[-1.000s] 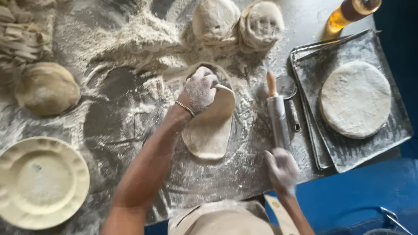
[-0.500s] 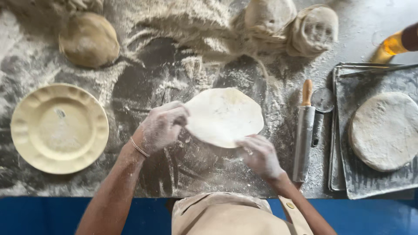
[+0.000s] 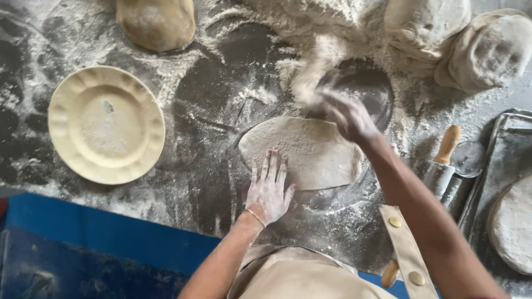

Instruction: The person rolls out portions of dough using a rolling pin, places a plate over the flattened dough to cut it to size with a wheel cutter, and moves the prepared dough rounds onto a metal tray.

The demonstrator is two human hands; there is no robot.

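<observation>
The left hand (image 3: 270, 191) lies flat and spread on the dough's (image 3: 310, 152) seven o'clock edge, seemingly pinning it to the floured surface (image 3: 210, 94), while the right hand (image 3: 343, 113) (blurred, grip unclear) scatters flour at one o'clock.

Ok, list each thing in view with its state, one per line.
flattened dough: lying flat on the floured table, dusted with flour
left hand: open, palm down on the dough's near edge
right hand: blurred, over the dough's far edge
plate: upright, holds some flour
rolling pin: lying untouched beside the tray
tray: holds a flat dough round
</observation>
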